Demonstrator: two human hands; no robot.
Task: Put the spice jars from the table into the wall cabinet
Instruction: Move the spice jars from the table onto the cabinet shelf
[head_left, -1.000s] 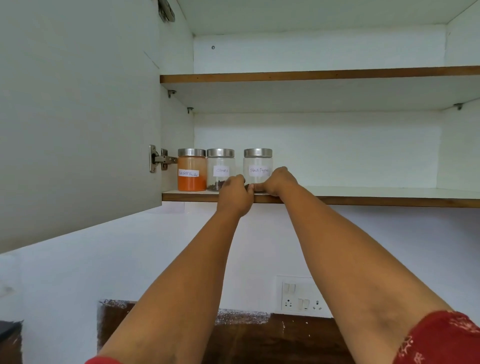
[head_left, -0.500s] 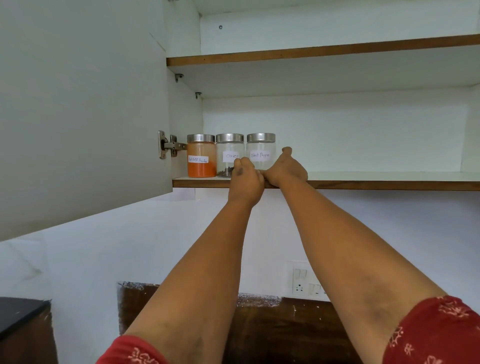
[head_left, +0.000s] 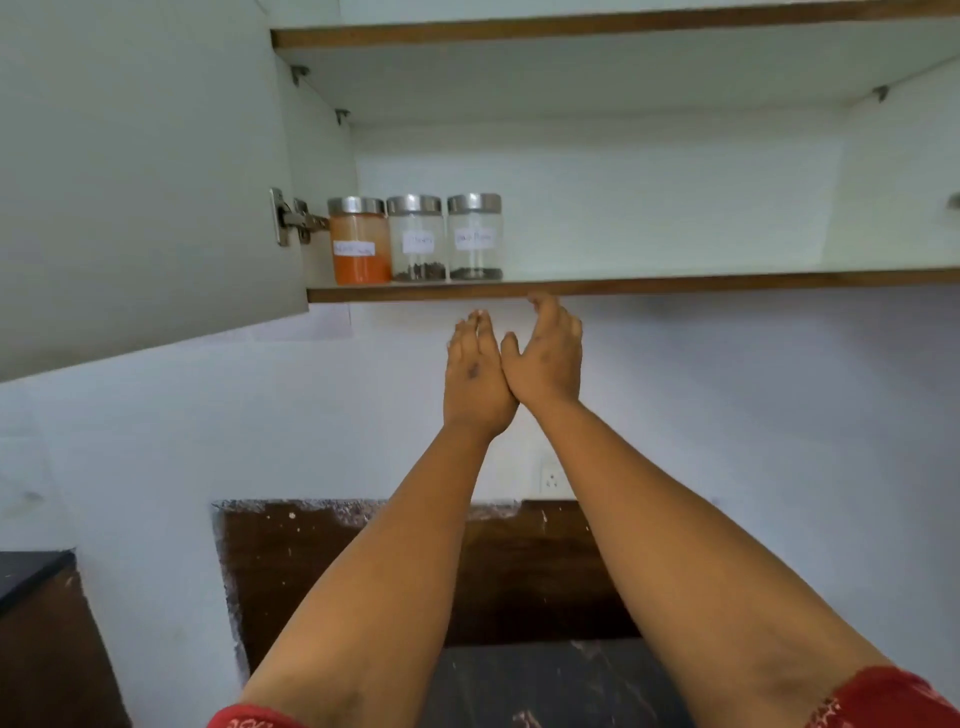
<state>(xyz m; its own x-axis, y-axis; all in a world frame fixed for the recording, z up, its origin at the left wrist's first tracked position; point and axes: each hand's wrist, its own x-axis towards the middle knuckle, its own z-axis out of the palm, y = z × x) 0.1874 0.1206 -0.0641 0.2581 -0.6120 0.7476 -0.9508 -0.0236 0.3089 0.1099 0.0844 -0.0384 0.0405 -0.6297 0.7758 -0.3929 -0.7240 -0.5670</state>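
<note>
My left hand (head_left: 475, 379) and right hand (head_left: 545, 358) are raised side by side in front of the white wall (head_left: 753, 415), just below the front edge of the cabinet's lower shelf (head_left: 675, 285). Both are empty, with the fingers straight and loose, and the heels of the two palms touch each other. The fingertips of my right hand reach up to the brown edge of the shelf; whether they touch it I cannot tell. My left hand stops a little lower, apart from the shelf.

On that shelf, above and to the left of my hands, three spice jars with metal lids stand upright in a row at the left end. The orange jar (head_left: 361, 244) is nearest the cabinet's side wall, the middle jar (head_left: 417, 239) stands just beside it with dark spice at its bottom, and the right jar (head_left: 475, 238) is next, also with a dark layer at the bottom. Each carries a white label whose writing is too blurred to read.

The cabinet door (head_left: 140, 171) hangs open at the left on a metal hinge (head_left: 293, 218). A second shelf (head_left: 571, 26) runs above. Below my forearms lie a dark panel (head_left: 332, 561) on the wall and a wall socket (head_left: 551, 480).
</note>
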